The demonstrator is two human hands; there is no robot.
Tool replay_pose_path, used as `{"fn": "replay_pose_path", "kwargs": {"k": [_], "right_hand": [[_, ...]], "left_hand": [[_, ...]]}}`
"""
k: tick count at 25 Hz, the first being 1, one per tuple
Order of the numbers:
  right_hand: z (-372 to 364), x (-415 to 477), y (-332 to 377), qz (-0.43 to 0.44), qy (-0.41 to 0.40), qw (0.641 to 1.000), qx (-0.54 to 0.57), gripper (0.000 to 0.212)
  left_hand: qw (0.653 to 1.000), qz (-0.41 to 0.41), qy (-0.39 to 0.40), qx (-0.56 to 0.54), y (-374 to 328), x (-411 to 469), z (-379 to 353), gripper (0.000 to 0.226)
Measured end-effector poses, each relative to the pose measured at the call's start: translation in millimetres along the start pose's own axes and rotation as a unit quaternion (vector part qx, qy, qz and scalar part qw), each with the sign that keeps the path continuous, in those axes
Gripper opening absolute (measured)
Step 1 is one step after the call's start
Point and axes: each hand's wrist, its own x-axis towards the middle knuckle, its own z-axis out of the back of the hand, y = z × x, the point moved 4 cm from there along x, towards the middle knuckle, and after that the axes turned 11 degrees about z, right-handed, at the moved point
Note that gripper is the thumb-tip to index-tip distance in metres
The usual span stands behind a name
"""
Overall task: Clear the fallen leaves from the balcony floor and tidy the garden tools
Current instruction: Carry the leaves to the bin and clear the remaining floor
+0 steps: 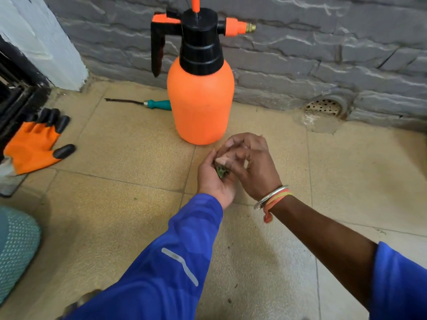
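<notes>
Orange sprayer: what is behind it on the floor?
A teal-handled tool lies behind the orange sprayer, its dark blade pointing left. The handle's far end is hidden by the sprayer.

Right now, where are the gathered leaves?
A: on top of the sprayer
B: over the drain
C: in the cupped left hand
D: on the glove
C: the green leaves lie in the cupped left hand, with the right hand close over them.
</notes>
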Motion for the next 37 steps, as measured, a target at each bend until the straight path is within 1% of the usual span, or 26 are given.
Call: {"fn": "replay_pose_path", "kwargs": {"k": [2,3,4,6,8,9,10,11,12,13,14,15,17,19,21,22,25,28,29,32,35,37], "right_hand": [[0.8,1.9,4.5,0.035,0.009,0.998,-0.042,0.006],[2.9,2.1,6.5,0.049,0.009,0.998,-0.045,0.004],[6.7,2.7,7.3,0.05,0.005,0.998,-0.035,0.004],[14.8,2.8,5.3,0.025,0.005,1.0,-0.003,0.014],[20.9,-3.5,-2.7,-0.014,0.028,0.999,-0.025,0.035],[23.6,-11.9,-9.6,-0.043,0.049,0.995,-0.074,0.049],[25.0,-24.6,-16.2,-0.08,0.082,0.984,-0.137,0.064],[23.4,-41.4,-21.3,-0.123,0.13,0.963,-0.2,0.079],[18.8,-60.0,-23.8,-0.158,0.189,0.935,-0.256,0.093],[12.0,-77.5,-23.4,-0.177,0.243,0.906,-0.297,0.104],[4.1,-90.9,-20.6,-0.183,0.279,0.888,-0.316,0.113],[-3.8,-98.2,-17.4,-0.182,0.295,0.882,-0.319,0.119],[-18.9,-98.5,-13.7,-0.173,0.308,0.881,-0.315,0.123],[-28.3,-88.3,-12.9,-0.145,0.303,0.888,-0.315,0.118],[-32.4,-81.5,-15.7,-0.11,0.299,0.894,-0.314,0.108],[-31.8,-81.0,-18.6,-0.104,0.295,0.898,-0.309,0.102],[-26.0,-85.5,-26.5,-0.109,0.25,0.913,-0.304,0.088],[-31.6,-83.8,-30.2,-0.077,0.239,0.924,-0.287,0.074],[-31.5,-78.8,-31.3,-0.069,0.221,0.935,-0.269,0.071],[-20.5,-60.0,-42.2,-0.081,0.133,0.971,-0.183,0.063],[-14.8,-48.1,-55.1,-0.1,0.097,0.984,-0.114,0.04],[-16.2,-43.3,-58.6,-0.101,0.079,0.988,-0.088,0.028]], "left_hand": [[0.999,0.015,0.03,0.001,1.4,2.1,-9.8,0.038],[0.999,0.022,0.039,-0.002,1.6,2.2,-12.8,0.038],[0.999,0.024,0.039,-0.002,1.0,2.8,-13.7,0.04],[0.999,0.011,0.041,0.006,-0.4,-0.4,-14.4,0.044],[0.999,-0.009,0.048,0.008,-5.6,-4.9,-10.9,0.045],[0.998,-0.018,0.052,0.004,-10.6,-7.0,-7.6,0.044],[0.998,-0.024,0.057,-0.004,-16.6,-8.9,-2.8,0.044],[0.998,-0.029,0.061,-0.017,-23.5,-10.3,2.5,0.045],[0.997,-0.036,0.062,-0.029,-30.7,-11.5,8.3,0.046],[0.997,-0.044,0.059,-0.038,-37.0,-13.6,13.4,0.046],[0.996,-0.051,0.057,-0.046,-42.0,-15.1,18.6,0.047],[0.995,-0.056,0.056,-0.054,-45.2,-16.6,22.5,0.047],[0.995,-0.066,0.05,-0.062,-47.2,-19.6,28.2,0.047],[0.994,-0.074,0.049,-0.062,-46.6,-21.1,29.9,0.047],[0.994,-0.079,0.047,-0.064,-47.5,-21.4,29.5,0.048],[0.994,-0.08,0.045,-0.065,-48.3,-21.4,29.1,0.048],[0.993,-0.081,0.045,-0.074,-50.3,-20.5,29.6,0.047],[0.992,-0.079,0.05,-0.083,-46.0,-19.4,29.8,0.047],[0.992,-0.075,0.049,-0.085,-43.9,-19.1,29.4,0.048],[0.993,-0.069,0.048,-0.086,-40.4,-19.5,28.4,0.048],[0.992,-0.071,0.049,-0.095,-42.3,-20.0,30.0,0.048],[0.991,-0.07,0.049,-0.101,-42.8,-20.1,31.0,0.048]]}}
